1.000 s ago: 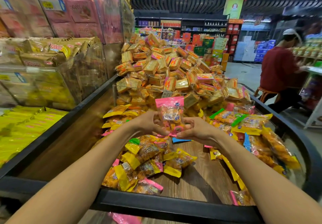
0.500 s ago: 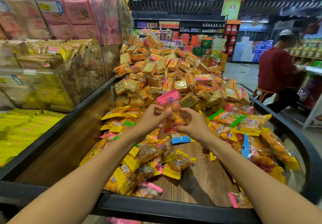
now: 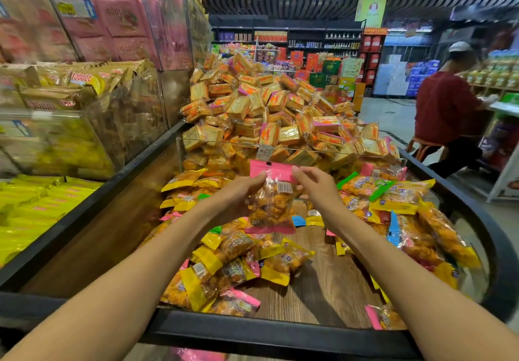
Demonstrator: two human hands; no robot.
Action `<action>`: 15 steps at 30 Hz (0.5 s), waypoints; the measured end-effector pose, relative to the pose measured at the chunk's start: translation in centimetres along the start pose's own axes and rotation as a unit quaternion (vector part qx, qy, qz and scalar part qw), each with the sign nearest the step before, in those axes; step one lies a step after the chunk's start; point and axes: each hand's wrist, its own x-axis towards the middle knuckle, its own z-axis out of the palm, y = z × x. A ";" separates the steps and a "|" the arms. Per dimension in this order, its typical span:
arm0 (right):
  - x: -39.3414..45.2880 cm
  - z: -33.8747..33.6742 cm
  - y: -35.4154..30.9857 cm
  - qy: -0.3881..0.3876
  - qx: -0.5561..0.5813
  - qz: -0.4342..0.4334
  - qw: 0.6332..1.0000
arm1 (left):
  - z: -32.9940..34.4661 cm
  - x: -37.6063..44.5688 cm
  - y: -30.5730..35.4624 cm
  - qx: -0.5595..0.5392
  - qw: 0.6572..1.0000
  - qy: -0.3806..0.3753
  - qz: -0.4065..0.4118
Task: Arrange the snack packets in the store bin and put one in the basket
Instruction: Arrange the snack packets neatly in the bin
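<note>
Store bin [image 3: 280, 329] | both hands pinch pink-edged snack packet [image 3: 271, 200]: left hand [image 3: 238, 195], right hand [image 3: 314, 185] | barcode label, print unreadable

We note a retail shop: open bin [image 3: 280, 332] heaped with wrapped snack packets [image 3: 261, 113], price-tagged clear cases [image 3: 84, 136] beside it, stocked shelves [image 3: 295, 37] along the back, another shopper [image 3: 446, 107] in the aisle

Packets [image 3: 233, 265] lie in the bin [image 3: 252, 332], cracker heap [image 3: 266, 113] behind.
</note>
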 end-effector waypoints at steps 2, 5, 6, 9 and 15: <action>-0.2 0.1 -0.2 -0.007 0.023 0.014 1.000 | 0.1 -0.1 -0.1 0.014 0.999 -0.034 -0.011; -0.2 0.1 -0.2 0.007 0.034 0.000 0.999 | -0.4 0.3 -0.4 0.040 0.999 -0.036 0.003; -0.2 0.0 -0.1 0.012 0.032 -0.009 0.999 | -0.6 0.5 -0.4 0.037 0.999 -0.025 0.016; -0.2 0.0 -0.1 0.020 0.031 -0.020 0.999 | -0.8 0.7 -0.5 0.032 0.997 0.023 0.067; -0.3 0.2 -0.1 -0.013 0.043 -0.010 0.999 | -1.1 0.7 -0.8 0.033 0.993 0.071 0.092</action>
